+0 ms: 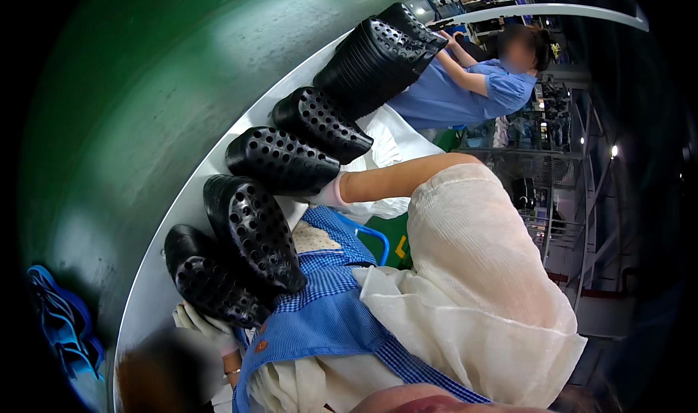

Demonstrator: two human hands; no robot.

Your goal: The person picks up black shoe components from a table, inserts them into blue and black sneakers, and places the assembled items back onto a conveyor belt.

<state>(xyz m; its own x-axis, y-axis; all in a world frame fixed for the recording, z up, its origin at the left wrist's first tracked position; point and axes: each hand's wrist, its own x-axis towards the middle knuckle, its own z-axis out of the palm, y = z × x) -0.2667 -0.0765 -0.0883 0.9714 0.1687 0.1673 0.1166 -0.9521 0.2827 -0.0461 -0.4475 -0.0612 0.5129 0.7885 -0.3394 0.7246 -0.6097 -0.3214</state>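
Several black clogs with round holes stand along the curved table edge. My right arm, in a loose white sleeve, reaches to the middle of the row. My right hand [331, 193], in a pale glove with a pinkish cuff, is against one black clog [280, 158]; its fingers are hidden behind it. At the lower left, my left hand [209, 333], also in a pale glove, lies beside and partly under the nearest clog [207, 278]. Its visible fingers are stretched and apart. Between them sits another clog [254, 231]. Farther up are a single clog [323, 122] and a ribbed black stack of clogs [374, 64].
The pale table [163, 227] borders a green floor [131, 137]. Blue sandals [65, 322] lie on the floor at the left. A co-worker in a blue top [465, 93] is at the far side, by the stack. A blurred brown shape [167, 373] covers the lower left.
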